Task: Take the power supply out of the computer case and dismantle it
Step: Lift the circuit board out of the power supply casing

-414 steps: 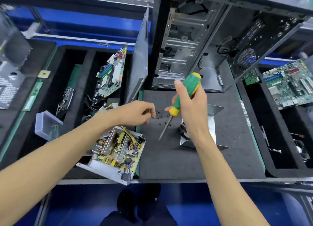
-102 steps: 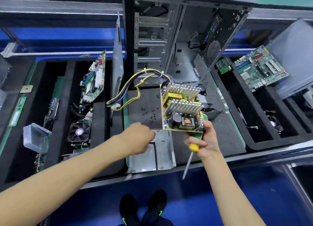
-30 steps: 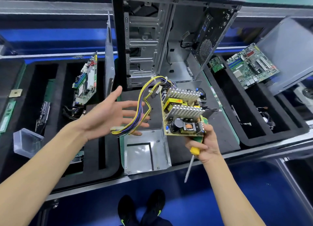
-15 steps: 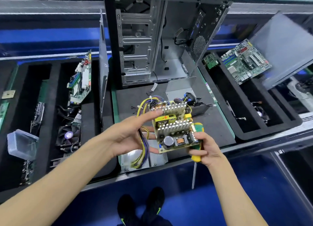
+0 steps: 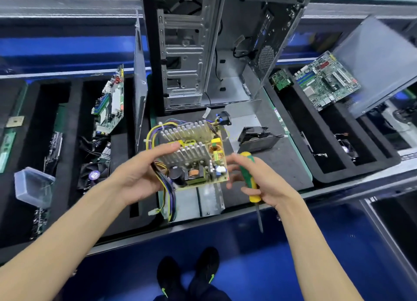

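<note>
On the black foam mat (image 5: pixel 282 165) before the open computer case (image 5: pixel 216 46), the left hand (image 5: pixel 137 174) has now taken the power supply board (image 5: pixel 194 156), fingers clasping its left edge. The right hand (image 5: pixel 259 179), off the board, holds only one screwdriver (image 5: pixel 250 176). Two heatsinks top the board; one fan (image 5: pixel 255 138) lies to the far right.

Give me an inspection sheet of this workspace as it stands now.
Surface: black foam mat, grey metal cover plate lying flat on it.
Job's things: yellow-green power supply circuit board held above the mat; open grey computer case upright behind.
Clutter: black fan, clear plastic box.
Grippers: left hand grips the board; right hand holds green-yellow screwdriver.
Cables: yellow-purple wire bundle hangs from the board.
Surroundings: green motherboard in right tray.
</note>
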Tool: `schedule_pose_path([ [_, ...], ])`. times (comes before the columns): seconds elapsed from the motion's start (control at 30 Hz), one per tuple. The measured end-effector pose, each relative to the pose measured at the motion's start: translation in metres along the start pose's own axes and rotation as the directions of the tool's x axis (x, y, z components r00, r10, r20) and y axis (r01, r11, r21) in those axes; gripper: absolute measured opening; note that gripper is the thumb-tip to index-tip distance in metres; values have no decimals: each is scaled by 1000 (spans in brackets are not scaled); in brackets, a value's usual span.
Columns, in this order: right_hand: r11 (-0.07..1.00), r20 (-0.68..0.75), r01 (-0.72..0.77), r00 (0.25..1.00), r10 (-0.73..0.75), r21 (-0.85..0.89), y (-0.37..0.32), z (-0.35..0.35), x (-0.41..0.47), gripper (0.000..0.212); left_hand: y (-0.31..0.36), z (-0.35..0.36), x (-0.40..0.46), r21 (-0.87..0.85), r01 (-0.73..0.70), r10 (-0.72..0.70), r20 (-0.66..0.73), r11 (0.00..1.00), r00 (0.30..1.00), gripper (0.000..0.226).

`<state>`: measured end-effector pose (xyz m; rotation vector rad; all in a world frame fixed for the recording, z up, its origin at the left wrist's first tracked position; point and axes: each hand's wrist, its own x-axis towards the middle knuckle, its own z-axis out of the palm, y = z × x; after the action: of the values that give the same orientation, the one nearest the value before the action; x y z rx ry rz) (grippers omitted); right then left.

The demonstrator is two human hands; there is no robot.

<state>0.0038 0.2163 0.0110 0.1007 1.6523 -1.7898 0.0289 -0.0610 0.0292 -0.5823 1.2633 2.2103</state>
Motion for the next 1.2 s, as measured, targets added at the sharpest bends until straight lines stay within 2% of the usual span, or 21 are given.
schedule_pose_path([
  [0.03,990,-129,-25,992,7,-138,2,3,2,53,1,-8,-3,-20,-21,21,-8,1000,1000,61],
  [0.1,882,-322,-120,946,-37,-456,11,13,5,64,2,-24,-9,-28,-66,66,-28,997,997,62],
  [0.17,720,-360,-206,931,-65,-663,27,24,12,59,2,-36,-13,-1,-93,93,-63,996,994,63],
  [0.27,573,-356,-269,934,-43,-774,46,39,18,41,0,-49,-17,7,-120,120,-95,993,988,63],
  [0.4,572,-435,-291,891,-129,-767,56,38,10,9,-7,-64,-23,47,-131,135,-99,990,986,63],
  [0.53,532,-506,-357,847,-162,-768,48,9,-11,15,-16,-76,-25,37,-117,120,-84,992,989,65],
  [0.67,542,-560,-390,807,-188,-744,42,-23,-29,19,-29,-70,-21,25,-86,88,-83,996,993,68],
  [0.87,510,-661,-452,654,-368,-731,42,-65,-39,18,-44,-52,-11,34,-36,39,-78,999,996,77],
  [1.07,556,-770,-540,522,-367,-631,36,-105,-37,18,-56,-39,3,97,10,-6,-41,995,999,70],
  [1.2,584,-782,-528,500,-373,-616,32,-113,-25,12,-62,-35,12,96,27,-23,-50,995,998,68],
])
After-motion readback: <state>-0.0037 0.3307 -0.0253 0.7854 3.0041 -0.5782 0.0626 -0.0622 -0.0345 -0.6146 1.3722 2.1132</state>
